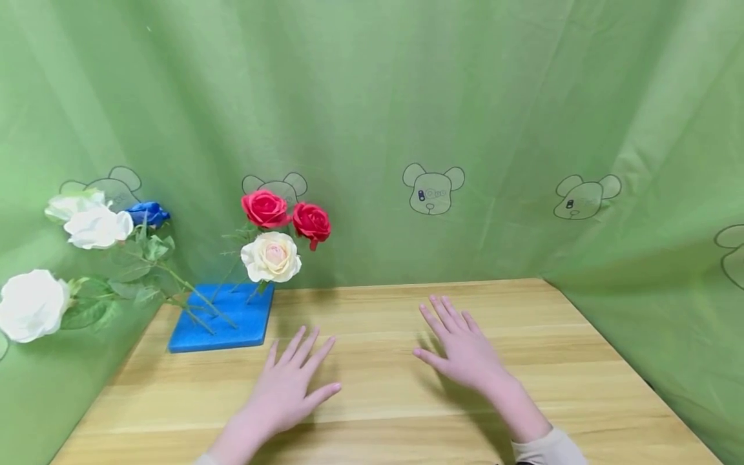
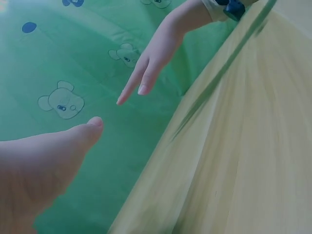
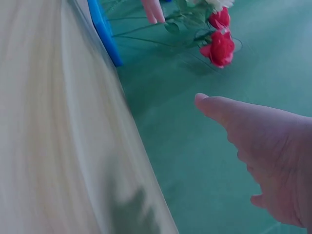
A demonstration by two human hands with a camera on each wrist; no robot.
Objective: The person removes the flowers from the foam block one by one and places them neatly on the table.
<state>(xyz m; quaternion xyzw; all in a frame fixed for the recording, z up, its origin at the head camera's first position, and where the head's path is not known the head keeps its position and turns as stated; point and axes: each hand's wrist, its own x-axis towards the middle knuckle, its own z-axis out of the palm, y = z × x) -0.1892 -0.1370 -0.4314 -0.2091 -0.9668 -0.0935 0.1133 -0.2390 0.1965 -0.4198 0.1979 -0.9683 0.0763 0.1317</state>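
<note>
My left hand (image 1: pixel 285 391) is held palm down over the wooden table, its fingers spread and nothing in them. To the right, my right hand (image 1: pixel 465 352) is likewise flat with straight, spread fingers and holds nothing; its shadow falls on the wood. Nearest to the left hand is a blue foam board (image 1: pixel 232 329) with several artificial roses stuck in it. Two red roses (image 1: pixel 265 208) and a cream rose (image 1: pixel 271 257) stand on its far right side. White roses (image 1: pixel 99 226) and a blue rose (image 1: pixel 148 213) lean out to the left on green stems.
The wooden table (image 1: pixel 372 413) spans the space beneath both hands. A green curtain (image 1: pixel 372 97) printed with bear heads hangs behind it and along both sides. One white rose (image 1: pixel 33 305) reaches past the table's left edge.
</note>
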